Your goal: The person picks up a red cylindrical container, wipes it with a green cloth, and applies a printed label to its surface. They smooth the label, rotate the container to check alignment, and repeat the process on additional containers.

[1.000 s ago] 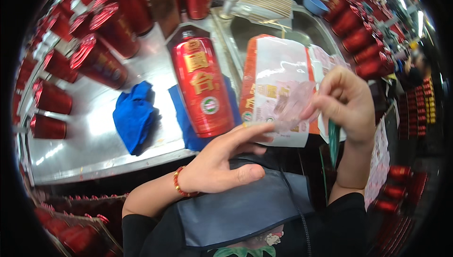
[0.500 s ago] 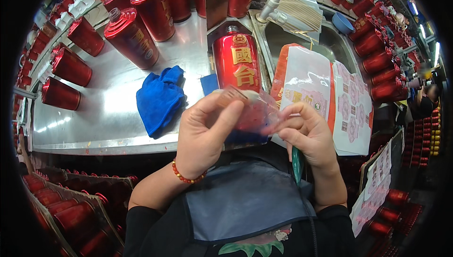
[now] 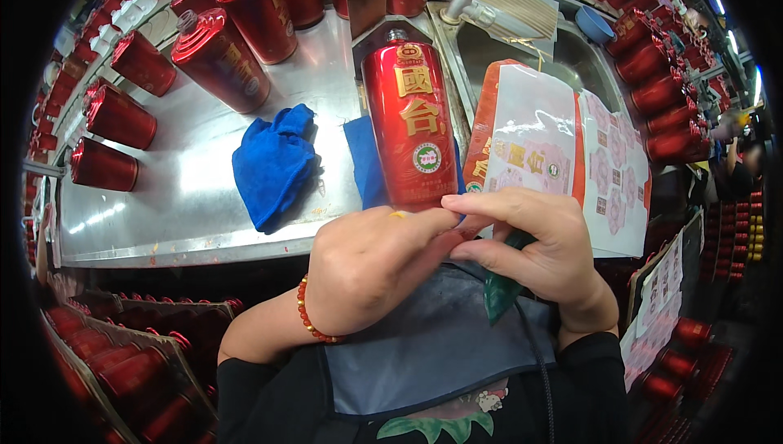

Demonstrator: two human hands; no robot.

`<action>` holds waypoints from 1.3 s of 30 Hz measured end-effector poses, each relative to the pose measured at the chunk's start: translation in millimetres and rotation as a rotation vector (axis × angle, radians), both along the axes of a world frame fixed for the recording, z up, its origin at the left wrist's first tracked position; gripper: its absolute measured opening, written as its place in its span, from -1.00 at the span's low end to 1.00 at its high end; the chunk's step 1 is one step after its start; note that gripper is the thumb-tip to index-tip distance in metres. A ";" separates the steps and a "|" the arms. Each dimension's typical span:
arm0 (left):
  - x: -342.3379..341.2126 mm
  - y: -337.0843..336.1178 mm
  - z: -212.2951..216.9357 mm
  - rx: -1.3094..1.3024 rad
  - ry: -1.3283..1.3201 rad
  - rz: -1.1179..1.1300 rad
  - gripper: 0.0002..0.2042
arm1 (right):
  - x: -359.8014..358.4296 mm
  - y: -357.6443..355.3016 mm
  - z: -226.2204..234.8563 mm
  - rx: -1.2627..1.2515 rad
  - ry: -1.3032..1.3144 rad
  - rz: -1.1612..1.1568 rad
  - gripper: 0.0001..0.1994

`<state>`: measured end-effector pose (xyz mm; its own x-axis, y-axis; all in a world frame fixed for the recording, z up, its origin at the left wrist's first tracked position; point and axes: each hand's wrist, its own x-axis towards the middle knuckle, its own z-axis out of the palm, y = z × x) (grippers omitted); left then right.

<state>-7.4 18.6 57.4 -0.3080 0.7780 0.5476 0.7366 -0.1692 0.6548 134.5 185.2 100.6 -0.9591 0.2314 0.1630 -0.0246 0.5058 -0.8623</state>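
- Red bottles (image 3: 224, 65) crowd your metal bench (image 3: 183, 171).
- The nearest bottle (image 3: 412, 142) lies on blue cloth (image 3: 359, 159).
- Your left hand (image 3: 359, 256) curls, its hold hidden; your right hand (image 3: 546, 240) clasps a green tool (image 3: 502, 291).

The bottle (image 3: 420, 138) lies on a cloth (image 3: 364, 165), rag (image 3: 273, 167) left, sheets (image 3: 534, 110) right.
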 end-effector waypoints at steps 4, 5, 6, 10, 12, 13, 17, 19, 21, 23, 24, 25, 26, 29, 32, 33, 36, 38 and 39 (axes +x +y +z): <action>2.3 0.9 -7.4 0.027 -0.166 0.018 -0.63 | 1.5 5.8 -2.4 -0.186 -0.073 0.000 -0.71; 2.5 0.7 -6.7 -0.002 -0.201 0.002 -0.60 | 2.3 11.8 -5.4 -0.162 -0.081 0.037 -0.75; 2.3 0.6 -7.2 -0.029 -0.238 -0.015 -0.58 | 4.1 16.3 -7.8 -0.137 -0.089 0.073 -0.78; -3.8 -0.2 -18.5 -0.035 -0.488 -0.102 -0.43 | 15.5 28.6 -10.5 -0.148 0.008 -0.040 -0.84; -16.5 -5.2 -26.9 -0.036 -0.194 -0.020 -0.30 | 28.9 45.6 -12.9 -0.117 0.108 -0.173 -0.83; -18.5 0.6 -26.5 -0.041 0.043 0.074 -0.30 | 31.2 55.7 -10.4 0.027 0.139 -0.205 -0.83; -11.5 28.1 -34.6 -0.263 0.381 0.143 -0.13 | 26.8 82.4 -3.1 0.387 0.178 -0.358 -0.83; -12.0 42.7 -36.1 -0.261 0.408 0.152 -0.08 | 20.7 95.0 0.5 0.437 0.178 -0.330 -0.84; -12.8 42.1 -41.1 -0.261 0.402 0.214 -0.01 | 18.4 102.5 4.9 0.398 0.111 -0.330 -0.85; -14.3 34.1 -54.1 -0.210 0.315 0.226 0.06 | 10.9 123.5 1.4 0.274 0.067 -0.356 -0.84; -17.1 26.7 -62.7 -0.196 0.211 0.206 0.16 | 6.1 138.9 -1.1 0.165 0.028 -0.364 -0.83; -18.8 20.4 -68.2 -0.170 0.124 0.208 0.20 | 2.2 164.4 -8.8 0.130 0.018 -0.368 -0.82; -20.1 16.6 -74.8 -0.140 0.036 0.208 0.24 | -1.5 194.7 -18.1 0.101 0.009 -0.372 -0.80; -17.1 13.6 -74.7 -0.210 0.020 0.234 0.30 | -11.6 280.0 -52.5 0.028 -0.057 -0.454 -0.76; -11.4 19.9 -68.3 -0.210 0.000 0.267 0.31 | -2.6 360.1 -91.5 0.031 -0.221 -0.584 -0.73; -11.3 20.7 -70.1 -0.247 -0.022 0.262 0.36 | 3.1 391.2 -113.7 0.011 -0.187 -0.641 -0.73; -12.5 21.3 -73.9 -0.270 0.005 0.268 0.36 | 13.4 453.2 -164.5 0.186 -0.323 -0.739 -0.76; -15.2 21.8 -79.8 -0.224 -0.080 0.216 0.34 | 23.5 482.5 -192.5 0.413 -0.569 -0.766 -0.76; -17.8 23.3 -81.3 -0.204 -0.123 0.185 0.33 | 32.9 495.9 -201.6 0.428 -0.546 -0.766 -0.76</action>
